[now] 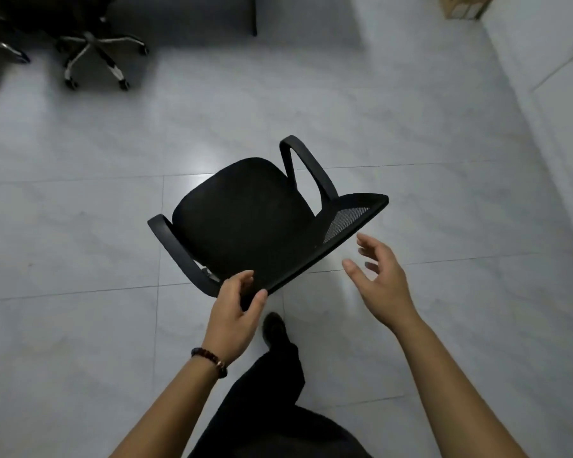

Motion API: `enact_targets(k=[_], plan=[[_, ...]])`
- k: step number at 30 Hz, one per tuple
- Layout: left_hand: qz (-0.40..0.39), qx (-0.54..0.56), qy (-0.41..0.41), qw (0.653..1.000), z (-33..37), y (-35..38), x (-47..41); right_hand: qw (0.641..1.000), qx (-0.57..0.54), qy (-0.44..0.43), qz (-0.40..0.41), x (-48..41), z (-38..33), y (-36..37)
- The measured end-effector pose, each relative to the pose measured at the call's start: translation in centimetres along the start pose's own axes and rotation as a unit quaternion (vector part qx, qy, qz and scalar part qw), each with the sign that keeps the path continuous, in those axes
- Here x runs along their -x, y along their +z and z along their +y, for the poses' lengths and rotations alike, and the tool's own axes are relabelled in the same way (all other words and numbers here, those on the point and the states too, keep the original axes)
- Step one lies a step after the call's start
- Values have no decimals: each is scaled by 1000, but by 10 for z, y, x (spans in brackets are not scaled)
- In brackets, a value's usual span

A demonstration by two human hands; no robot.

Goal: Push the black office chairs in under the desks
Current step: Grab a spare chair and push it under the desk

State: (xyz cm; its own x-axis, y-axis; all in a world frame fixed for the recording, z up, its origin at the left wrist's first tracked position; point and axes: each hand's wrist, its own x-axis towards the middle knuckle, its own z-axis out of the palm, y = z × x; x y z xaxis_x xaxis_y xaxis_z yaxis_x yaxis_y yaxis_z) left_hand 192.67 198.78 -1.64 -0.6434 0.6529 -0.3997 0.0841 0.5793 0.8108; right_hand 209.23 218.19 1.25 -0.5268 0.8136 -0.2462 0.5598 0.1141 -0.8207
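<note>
Floor tiles (pixel 80 226), pale grey and glossy with thin dark joints, fill nearly the whole view, and a white wall (pixel 549 104) runs along the right side. Standing in the open middle of that floor is a black office chair (pixel 245 213), seen from above and behind: a rounded padded seat, two looped plastic armrests, and a mesh backrest whose top edge slants toward the camera. Two more chairs show at the top left, only in part: one chrome star base (pixel 95 52) with dark castors, and the tip of another chrome leg (pixel 5 49) at the left edge, so three chairs are visible in all. A dark desk leg (pixel 254 14) stands upright at the top centre, well apart from the middle chair, and a cardboard box (pixel 460 6) sits in the top right corner. The person's left hand (pixel 235 312) pinches the near corner of the backrest's top edge between thumb and curled fingers, a beaded bracelet (pixel 210 358) on its wrist. The right hand (pixel 379 276) hovers just beside the backrest edge, fingers spread and slightly curled, touching nothing. One dark shoe (pixel 273 327) points forward below the chair.
</note>
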Motion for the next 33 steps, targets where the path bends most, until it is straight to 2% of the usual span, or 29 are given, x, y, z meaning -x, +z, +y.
enact_targets(k=[4, 7, 10, 14, 16, 18, 21, 29, 33], plan=[[-7, -17, -45, 999, 4, 29, -27, 983, 153, -62, -82, -65, 8, 15], [14, -121, -48, 991, 11, 44, -34, 919, 350, -89, -155, -99, 25, 17], [27, -210, -12, 977, 11, 56, -26, 880, 432, -120, -158, -108, 33, 11], [78, -308, 20, 948, 2, 67, -20, 860, 461, -144, -166, -117, 33, 8], [98, -353, 7, 931, -2, 66, -19, 853, 462, -156, -184, -120, 34, 11], [111, -378, -44, 918, -4, 65, -15, 850, 455, -169, -204, -121, 34, 12], [111, -360, -118, 919, -7, 65, -13, 851, 442, -178, -222, -120, 38, 10], [114, -358, -117, 919, -6, 48, -36, 856, 432, -154, -237, -134, 22, 23], [87, -357, -103, 924, -6, 19, -61, 858, 441, -139, -224, -144, 11, 39]])
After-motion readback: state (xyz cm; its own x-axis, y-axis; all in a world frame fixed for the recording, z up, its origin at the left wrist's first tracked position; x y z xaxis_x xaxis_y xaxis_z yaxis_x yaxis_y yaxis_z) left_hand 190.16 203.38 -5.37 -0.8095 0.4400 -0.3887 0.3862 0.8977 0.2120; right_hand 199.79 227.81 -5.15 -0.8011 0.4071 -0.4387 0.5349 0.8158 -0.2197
